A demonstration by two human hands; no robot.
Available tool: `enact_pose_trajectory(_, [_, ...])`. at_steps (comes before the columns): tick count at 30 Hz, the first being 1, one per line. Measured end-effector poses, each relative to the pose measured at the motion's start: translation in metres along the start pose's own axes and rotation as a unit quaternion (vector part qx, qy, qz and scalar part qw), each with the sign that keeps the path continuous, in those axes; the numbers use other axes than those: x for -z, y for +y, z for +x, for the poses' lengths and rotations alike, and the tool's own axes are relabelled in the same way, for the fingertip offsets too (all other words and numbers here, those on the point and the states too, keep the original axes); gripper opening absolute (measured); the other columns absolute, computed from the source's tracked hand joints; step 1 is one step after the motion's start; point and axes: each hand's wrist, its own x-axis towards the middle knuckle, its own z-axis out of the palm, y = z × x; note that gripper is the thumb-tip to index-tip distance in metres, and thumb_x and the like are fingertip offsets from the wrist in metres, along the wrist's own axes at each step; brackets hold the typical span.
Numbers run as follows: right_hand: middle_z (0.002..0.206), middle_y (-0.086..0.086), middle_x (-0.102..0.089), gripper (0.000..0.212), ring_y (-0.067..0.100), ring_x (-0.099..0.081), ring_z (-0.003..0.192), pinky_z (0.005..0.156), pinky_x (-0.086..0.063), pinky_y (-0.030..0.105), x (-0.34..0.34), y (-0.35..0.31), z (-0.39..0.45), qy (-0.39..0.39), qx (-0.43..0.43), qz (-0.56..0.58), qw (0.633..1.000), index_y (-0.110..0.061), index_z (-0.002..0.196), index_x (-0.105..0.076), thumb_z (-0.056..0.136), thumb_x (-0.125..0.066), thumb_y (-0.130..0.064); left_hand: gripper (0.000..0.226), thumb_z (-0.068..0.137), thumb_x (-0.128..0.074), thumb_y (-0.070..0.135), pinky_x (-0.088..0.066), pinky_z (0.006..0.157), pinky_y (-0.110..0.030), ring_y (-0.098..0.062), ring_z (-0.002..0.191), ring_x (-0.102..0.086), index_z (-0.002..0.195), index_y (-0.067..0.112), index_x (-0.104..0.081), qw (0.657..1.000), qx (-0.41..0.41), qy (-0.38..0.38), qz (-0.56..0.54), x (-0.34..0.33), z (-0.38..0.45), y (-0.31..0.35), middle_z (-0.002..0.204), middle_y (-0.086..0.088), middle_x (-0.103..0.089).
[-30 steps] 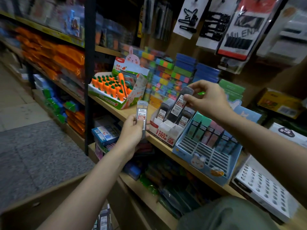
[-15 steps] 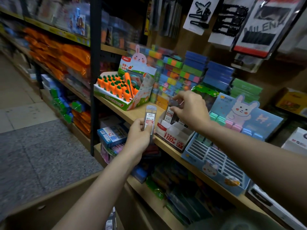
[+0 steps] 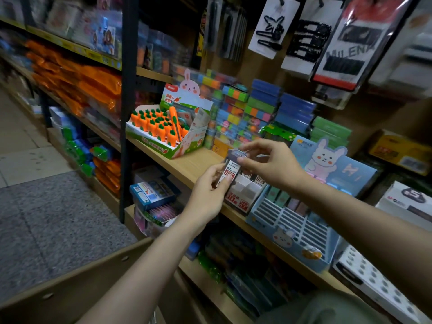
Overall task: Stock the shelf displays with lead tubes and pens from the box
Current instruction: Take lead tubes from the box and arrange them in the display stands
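A lead tube [image 3: 230, 170] with a white and red label and a grey cap stands upright between both hands, just left of the white and red lead display box [image 3: 243, 195] on the wooden shelf [image 3: 187, 164]. My left hand [image 3: 210, 195] grips the tube's lower part. My right hand [image 3: 268, 164] pinches its cap end from the right. Other tubes stand in the display box, partly hidden by my right hand. The cardboard box [image 3: 70, 288] sits low at the front left.
A blue bunny pen display [image 3: 297, 225] stands right of the lead box. A carrot-pen display [image 3: 163, 129] sits to the left on the same shelf. Coloured packs are stacked behind. Hair-clip cards [image 3: 271, 26] hang overhead. A black shelf post [image 3: 127, 108] rises left.
My right hand has left the display box and come onto the tube in my left hand. My left hand has lifted the tube up and right, close to the display box.
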Motion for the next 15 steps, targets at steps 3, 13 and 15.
enact_pose_trajectory(3, [0.083, 0.003, -0.072, 0.014, 0.016, -0.072, 0.072, 0.072, -0.062, 0.035, 0.022, -0.004, 0.003, 0.013, -0.015, -0.018, 1.0, -0.017, 0.092, -0.07, 0.08, -0.078, -0.016, 0.026, 0.094, -0.06, 0.033, -0.053, 0.079, -0.022, -0.007, 0.102, -0.061, 0.119, 0.035, -0.056, 0.997, -0.03, 0.024, 0.061, -0.001, 0.0, -0.001, 0.115, 0.008, -0.062])
enact_pose_trajectory(13, [0.084, 0.001, -0.069, 0.011, 0.014, -0.066, 0.077, 0.068, -0.051, 0.023, 0.041, 0.006, 0.016, 0.104, 0.02, -0.227, 0.968, -0.015, 0.092, -0.067, 0.085, -0.073, -0.022, 0.091, 0.075, -0.077, 0.05, -0.04, 0.1, -0.027, -0.014, 0.129, -0.041, 0.148, 0.021, -0.032, 0.986, 0.025, 0.05, 0.157, -0.003, 0.004, -0.022, 0.146, 0.003, -0.031])
enact_pose_trajectory(15, [0.083, -0.001, -0.068, 0.014, 0.01, -0.063, 0.074, 0.065, -0.048, 0.014, 0.031, 0.009, 0.022, 0.099, 0.023, -0.234, 0.967, -0.014, 0.092, -0.068, 0.085, -0.074, -0.024, 0.091, 0.073, -0.079, 0.047, -0.041, 0.099, -0.026, -0.013, 0.127, -0.043, 0.147, 0.02, -0.033, 0.985, 0.008, 0.057, 0.16, -0.007, 0.005, -0.022, 0.144, 0.002, -0.035])
